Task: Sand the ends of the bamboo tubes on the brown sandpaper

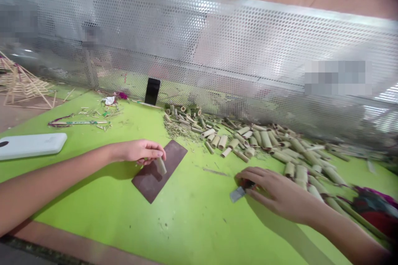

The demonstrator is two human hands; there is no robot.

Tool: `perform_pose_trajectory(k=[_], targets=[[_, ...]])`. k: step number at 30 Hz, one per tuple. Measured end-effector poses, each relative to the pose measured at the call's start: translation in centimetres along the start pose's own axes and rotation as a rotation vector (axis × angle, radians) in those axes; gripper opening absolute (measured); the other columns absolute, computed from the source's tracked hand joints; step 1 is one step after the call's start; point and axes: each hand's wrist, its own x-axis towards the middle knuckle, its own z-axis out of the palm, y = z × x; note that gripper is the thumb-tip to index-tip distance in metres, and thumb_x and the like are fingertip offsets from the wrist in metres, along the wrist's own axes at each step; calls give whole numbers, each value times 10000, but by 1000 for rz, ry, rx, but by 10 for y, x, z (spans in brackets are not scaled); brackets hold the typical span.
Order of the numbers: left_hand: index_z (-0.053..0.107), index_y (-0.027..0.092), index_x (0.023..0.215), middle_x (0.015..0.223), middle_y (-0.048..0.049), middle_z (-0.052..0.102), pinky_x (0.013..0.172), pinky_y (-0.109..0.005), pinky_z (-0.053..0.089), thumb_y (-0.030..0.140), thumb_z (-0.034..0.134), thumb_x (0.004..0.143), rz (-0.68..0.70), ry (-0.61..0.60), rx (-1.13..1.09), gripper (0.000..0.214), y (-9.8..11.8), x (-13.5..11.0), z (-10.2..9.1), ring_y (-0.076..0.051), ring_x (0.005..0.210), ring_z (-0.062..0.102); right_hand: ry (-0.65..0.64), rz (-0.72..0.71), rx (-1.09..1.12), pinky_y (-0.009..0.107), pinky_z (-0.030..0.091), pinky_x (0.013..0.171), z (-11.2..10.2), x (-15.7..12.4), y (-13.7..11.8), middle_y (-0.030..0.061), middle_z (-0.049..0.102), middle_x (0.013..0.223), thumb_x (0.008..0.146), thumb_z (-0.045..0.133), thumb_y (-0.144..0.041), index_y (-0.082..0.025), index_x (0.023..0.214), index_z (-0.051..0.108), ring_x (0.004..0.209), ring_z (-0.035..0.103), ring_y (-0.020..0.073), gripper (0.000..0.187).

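My left hand is closed on a short piece of bamboo and holds it slanting down. Beneath it lies a dark brown rectangular sheet, which looks like sandpaper, flat on the green tabletop. Over to the right, my right hand has its fingers curled around a small tool with a flat grey metal end. Most of that tool is hidden under the fingers, and its kind does not show. Just beyond the right hand is a heap of cut bamboo pieces.
A perforated metal screen runs along the back, with a black phone leaning there. At left are a white power-bank-like block, a green-and-white stick and a stick frame. Dark, colourful cloth lies at right.
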Motion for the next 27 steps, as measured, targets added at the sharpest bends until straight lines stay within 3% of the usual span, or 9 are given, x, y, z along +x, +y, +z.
perform_pose_trajectory(k=[5, 10, 14, 18, 23, 27], targets=[[711, 180, 1080, 664, 21, 456, 520, -275, 249, 660, 634, 889, -35, 46, 48, 522, 1, 5, 0, -124, 565, 360, 68, -20, -19, 567, 512, 1024, 9, -15, 7, 161, 699, 1240, 991, 467, -429, -212, 1228, 724, 1134, 674, 352, 411], [730, 164, 1046, 663, 16, 494, 521, -268, 267, 658, 656, 870, -80, 32, 100, 529, 1, 9, 3, -124, 576, 393, 104, -6, 47, 415, 577, 816, 12, -16, -3, 143, 720, 1042, 995, 465, -425, -216, 1042, 698, 933, 710, 288, 317], [728, 163, 985, 684, 0, 558, 527, -259, 313, 709, 631, 857, -82, 6, 186, 570, 1, 13, 5, -127, 580, 452, 156, 18, 140, 309, 535, 633, 14, -6, -32, 89, 717, 863, 1039, 381, -416, -223, 950, 599, 718, 700, 222, 304], [718, 165, 945, 713, -14, 610, 549, -251, 372, 684, 641, 868, -51, -42, 261, 530, 5, 22, 8, -124, 586, 501, 203, -13, 162, 255, 445, 485, 16, 16, -72, 27, 691, 721, 1087, 289, -366, -215, 1075, 556, 509, 622, 164, 306], [701, 174, 925, 676, -2, 607, 524, -250, 409, 713, 671, 823, -102, -69, 236, 549, 7, 29, 13, -128, 563, 539, 215, -295, -9, 235, 438, 494, 19, 49, -116, 29, 708, 837, 1097, 352, -261, -192, 1042, 606, 559, 637, 132, 269], [699, 174, 921, 638, 14, 590, 519, -252, 430, 773, 686, 762, -110, -60, 179, 619, 2, 30, 15, -120, 526, 535, 269, -376, -187, 227, 411, 502, 26, 72, -135, 15, 721, 816, 1049, 462, -154, -183, 1059, 649, 580, 640, 132, 189]])
